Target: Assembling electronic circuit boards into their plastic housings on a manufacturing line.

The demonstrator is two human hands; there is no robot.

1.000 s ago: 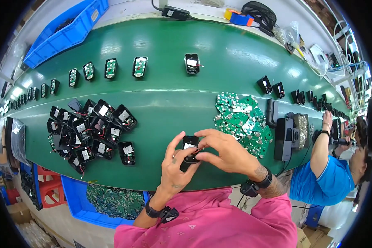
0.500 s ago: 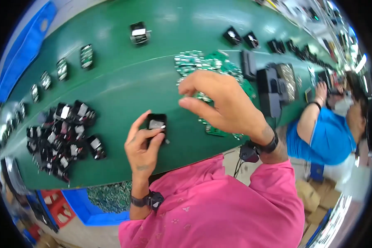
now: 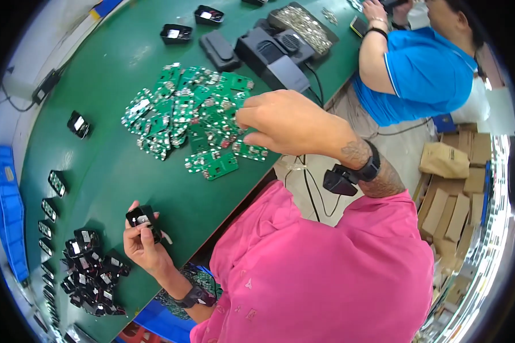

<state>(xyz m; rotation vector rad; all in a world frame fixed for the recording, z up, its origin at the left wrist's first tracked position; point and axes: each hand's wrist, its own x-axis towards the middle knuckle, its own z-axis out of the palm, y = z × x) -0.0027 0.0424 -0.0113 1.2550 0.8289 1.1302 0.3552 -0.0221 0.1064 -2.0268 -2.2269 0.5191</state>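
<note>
One green table (image 3: 97, 157), its near edge running past the person's pink shirt (image 3: 320, 263).

Left hand (image 3: 145, 247): closed around one black casing (image 3: 135, 217) with a pale piece inside, held up near the table's near edge. Right hand (image 3: 292, 121): thumb and fingers slightly parted, at the near-edge side of the circuit board pile (image 3: 180, 111); contact with a board cannot be told.

Toward the table's left end: one heap of black casings (image 3: 91, 271), just beside the left hand. Along the far edge: one row of board-filled casings (image 3: 49, 209) and, apart from it, one single casing (image 3: 78, 124). Toward the right end: two black casings, (image 3: 176, 34) and (image 3: 209, 15); one dark lidded case (image 3: 219, 50); one dark boxy device (image 3: 272, 60); one tray of small metal parts (image 3: 306, 28).

At the far edge: one long blue bin (image 3: 10, 211) and one black power adapter (image 3: 46, 87).

Below the near edge: one blue crate (image 3: 163, 321) of green boards, beside something red.

Room: one co-worker in a blue shirt (image 3: 426, 77) near the table's right end; cardboard boxes (image 3: 447, 220) and one brown paper bag (image 3: 445, 160) on the floor side behind.
</note>
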